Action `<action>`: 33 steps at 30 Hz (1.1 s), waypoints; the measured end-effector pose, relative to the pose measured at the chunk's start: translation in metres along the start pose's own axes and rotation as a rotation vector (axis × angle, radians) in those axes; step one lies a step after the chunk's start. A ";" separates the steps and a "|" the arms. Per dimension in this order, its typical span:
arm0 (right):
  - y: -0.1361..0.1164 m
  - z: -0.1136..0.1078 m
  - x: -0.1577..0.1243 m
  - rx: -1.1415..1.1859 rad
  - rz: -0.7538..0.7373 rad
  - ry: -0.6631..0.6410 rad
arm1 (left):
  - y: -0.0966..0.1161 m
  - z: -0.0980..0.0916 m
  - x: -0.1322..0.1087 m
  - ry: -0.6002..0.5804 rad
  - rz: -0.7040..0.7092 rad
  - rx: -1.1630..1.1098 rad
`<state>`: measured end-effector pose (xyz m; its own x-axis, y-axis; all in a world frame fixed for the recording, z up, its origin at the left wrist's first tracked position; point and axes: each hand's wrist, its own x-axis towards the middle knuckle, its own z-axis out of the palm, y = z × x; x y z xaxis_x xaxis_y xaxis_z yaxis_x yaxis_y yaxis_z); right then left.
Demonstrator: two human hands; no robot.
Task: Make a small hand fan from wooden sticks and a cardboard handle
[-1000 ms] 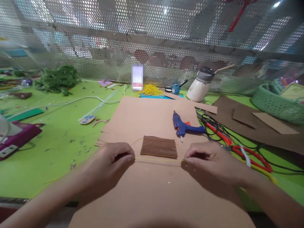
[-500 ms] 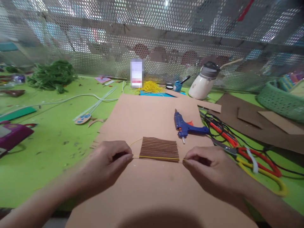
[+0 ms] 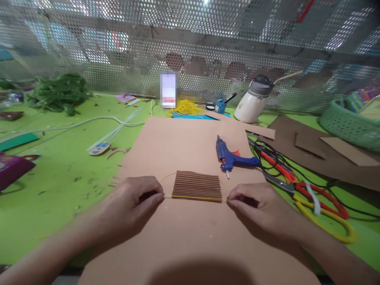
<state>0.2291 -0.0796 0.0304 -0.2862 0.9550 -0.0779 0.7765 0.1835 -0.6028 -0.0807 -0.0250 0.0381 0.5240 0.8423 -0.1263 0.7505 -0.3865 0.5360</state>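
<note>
A thin yellow string [image 3: 196, 197] runs straight along the near edge of a ribbed brown cardboard piece [image 3: 197, 185]. My left hand [image 3: 139, 198] pinches the string just left of the cardboard, thumb against forefinger. At the other end, my right hand [image 3: 255, 204] pinches it just past the right edge. A loose length of the string curves up from my left fingers towards the cardboard's far left corner. Both hands rest low over a large tan sheet [image 3: 178, 237], on which the ribbed piece lies flat.
A blue glue gun [image 3: 227, 156] lies behind my right hand. Scissors [image 3: 320, 206] with red and yellow handles and black cords are at the right. A white bottle [image 3: 252, 103], yellow strands [image 3: 187, 107] and a blue paint jar [image 3: 220, 106] stand or lie at the back. A green basket [image 3: 341, 122] is far right.
The whole view has shifted slightly, so everything appears a little further left. Both hands keep their pinch on the string, and the cardboard stays where it was on the sheet.
</note>
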 end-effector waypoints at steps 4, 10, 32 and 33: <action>0.001 0.001 -0.001 -0.001 0.008 -0.019 | 0.000 -0.001 0.000 -0.011 -0.006 -0.006; 0.002 0.002 -0.001 -0.006 0.030 -0.007 | 0.004 -0.003 0.002 -0.021 -0.022 0.001; 0.004 0.006 0.001 -0.186 -0.101 -0.031 | 0.009 -0.008 0.001 -0.090 -0.026 0.048; 0.004 0.006 0.000 -0.190 -0.098 -0.032 | 0.010 -0.008 0.001 -0.092 -0.027 0.070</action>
<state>0.2289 -0.0799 0.0227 -0.3810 0.9230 -0.0536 0.8351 0.3187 -0.4484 -0.0757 -0.0247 0.0499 0.5359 0.8158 -0.2175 0.7892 -0.3924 0.4724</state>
